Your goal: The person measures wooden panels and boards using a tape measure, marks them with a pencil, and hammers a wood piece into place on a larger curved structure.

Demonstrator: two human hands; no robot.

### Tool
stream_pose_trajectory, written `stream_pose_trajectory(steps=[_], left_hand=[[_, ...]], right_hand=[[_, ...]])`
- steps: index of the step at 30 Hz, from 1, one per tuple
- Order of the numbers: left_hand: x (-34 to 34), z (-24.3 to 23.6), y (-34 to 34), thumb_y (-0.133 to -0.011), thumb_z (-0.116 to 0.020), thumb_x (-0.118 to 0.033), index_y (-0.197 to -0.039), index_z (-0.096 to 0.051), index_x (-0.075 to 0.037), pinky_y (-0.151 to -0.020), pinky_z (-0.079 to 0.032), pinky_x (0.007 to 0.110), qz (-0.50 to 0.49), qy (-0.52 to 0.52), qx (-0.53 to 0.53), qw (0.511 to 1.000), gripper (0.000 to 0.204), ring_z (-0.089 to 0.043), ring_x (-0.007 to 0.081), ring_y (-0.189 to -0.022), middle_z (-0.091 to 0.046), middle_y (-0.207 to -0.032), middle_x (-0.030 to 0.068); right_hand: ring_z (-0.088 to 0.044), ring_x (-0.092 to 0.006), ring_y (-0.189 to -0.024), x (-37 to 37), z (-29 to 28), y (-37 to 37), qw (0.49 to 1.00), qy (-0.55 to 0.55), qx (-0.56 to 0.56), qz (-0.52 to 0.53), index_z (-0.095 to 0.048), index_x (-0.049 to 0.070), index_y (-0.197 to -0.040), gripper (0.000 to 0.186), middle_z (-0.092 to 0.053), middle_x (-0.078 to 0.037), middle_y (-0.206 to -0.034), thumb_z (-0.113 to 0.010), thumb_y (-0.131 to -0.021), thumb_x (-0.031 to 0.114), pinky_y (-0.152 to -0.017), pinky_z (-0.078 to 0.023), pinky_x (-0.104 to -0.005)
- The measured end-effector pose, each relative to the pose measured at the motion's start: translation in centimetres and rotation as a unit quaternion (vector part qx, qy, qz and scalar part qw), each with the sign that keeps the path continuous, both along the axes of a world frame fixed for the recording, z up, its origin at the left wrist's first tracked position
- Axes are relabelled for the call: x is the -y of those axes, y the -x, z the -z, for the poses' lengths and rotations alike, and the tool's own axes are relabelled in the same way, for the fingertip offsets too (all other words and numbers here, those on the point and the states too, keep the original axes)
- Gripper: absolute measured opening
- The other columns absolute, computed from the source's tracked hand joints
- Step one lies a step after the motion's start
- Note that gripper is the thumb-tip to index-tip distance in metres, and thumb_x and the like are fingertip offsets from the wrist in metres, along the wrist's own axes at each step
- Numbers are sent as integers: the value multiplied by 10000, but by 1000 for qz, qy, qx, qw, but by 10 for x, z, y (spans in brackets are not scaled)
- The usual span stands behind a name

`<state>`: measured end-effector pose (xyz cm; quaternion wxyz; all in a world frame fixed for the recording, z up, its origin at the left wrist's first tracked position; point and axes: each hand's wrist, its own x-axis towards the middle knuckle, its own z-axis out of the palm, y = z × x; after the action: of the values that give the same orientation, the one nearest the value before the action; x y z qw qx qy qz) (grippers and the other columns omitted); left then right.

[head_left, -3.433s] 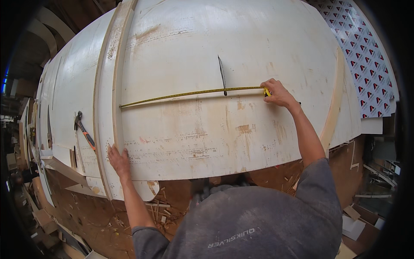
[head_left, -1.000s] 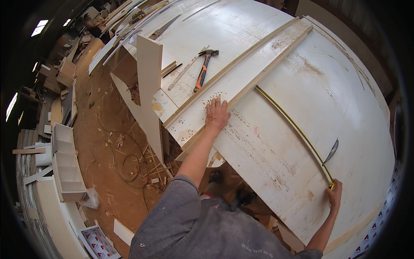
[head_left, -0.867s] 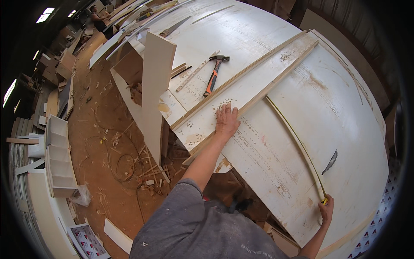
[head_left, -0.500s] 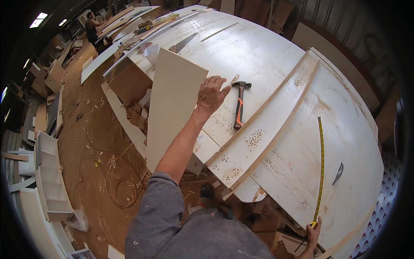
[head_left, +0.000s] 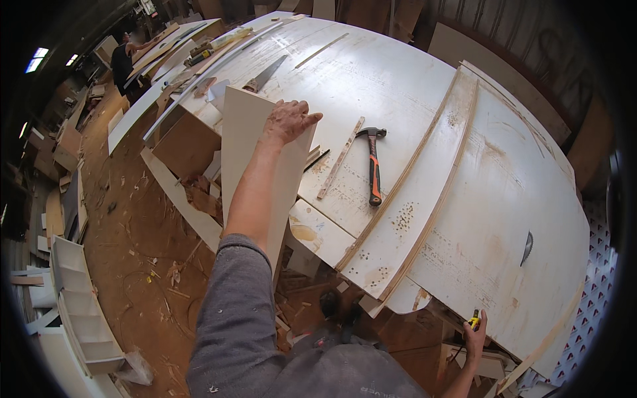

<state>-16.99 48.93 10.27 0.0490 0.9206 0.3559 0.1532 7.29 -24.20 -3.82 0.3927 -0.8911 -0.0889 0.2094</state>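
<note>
Right hand (head_left: 475, 339) is closed narrow round a small yellow-and-black tape measure (head_left: 474, 322) at lower R, by the near edge of the big white desk (head_left: 471, 265); no tape seen running out of it. Prob. best to keep that grip snug & the arm well off the toothed saw blade (head_left: 527, 249) showing above the desk top just beyond; can't tell if it's spinning, so treat as live. Left hand (head_left: 286, 122) is on the top edge of a tall pale panel (head_left: 240, 152), which stands upright at the desk's L side; fingers bent, thumb out to the R, but can't tell how firmly it grips. For a good hold I'd wrap fingers right over the edge, thumb vs. the near face, & take the wt. nr the middle so it doesn't twist; one-handed it'd likely swing, so setting the tape down first may help. Watch the floor (head_left: 126, 225) too, lots of wood scraps. Further in, a wood-edged white plank (head_left: 424, 179) lies across the desk, w/ a hammer (head_left: 374, 166) and a thin strip (head_left: 340, 158) to its L; a panel swing could catch these. Beyond: handsaw (head_left: 271, 73), then a co-worker (head_left: 123, 63) at far L.
</note>
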Motion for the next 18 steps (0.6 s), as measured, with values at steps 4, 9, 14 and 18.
stream_pose_trajectory(steps=[4,9,14,18], left_hand=[[0,-11,46,-897,-464,-695,-919,-599,-37,-849,-453,433,18,-98,60,993,673,-580,350,-925,-617,-923,144],[-11,-48,116,-848,-419,-776,-903,-591,-49,-836,-487,449,-48,-136,57,988,749,-615,347,-924,-637,-874,150],[-58,-58,164,-871,-412,-769,-986,-616,-44,-849,-481,483,-133,-82,36,987,762,-630,378,-986,-672,-974,179],[-103,-45,146,-880,-418,-761,-1064,-636,-70,-866,-477,491,-126,-44,52,990,748,-626,389,-1031,-676,-1028,197]], right_hand=[[-507,-232,-1079,19,17,-6,999,24,33,-25,-375,72,-1487,737,-544,-128,-1221,-668,-813,120,-1003,-391,-348],[-488,-228,-1148,20,18,-16,1000,-23,-9,-10,-391,67,-1477,718,-505,-133,-1316,-666,-817,132,-1027,-377,-347],[-477,-244,-1213,18,31,-22,999,-14,36,-7,-391,44,-1473,715,-483,-139,-1373,-664,-817,126,-1062,-356,-357],[-472,-252,-1231,23,47,-18,996,4,85,15,-395,6,-1460,718,-479,-151,-1389,-670,-808,127,-1065,-350,-363]])
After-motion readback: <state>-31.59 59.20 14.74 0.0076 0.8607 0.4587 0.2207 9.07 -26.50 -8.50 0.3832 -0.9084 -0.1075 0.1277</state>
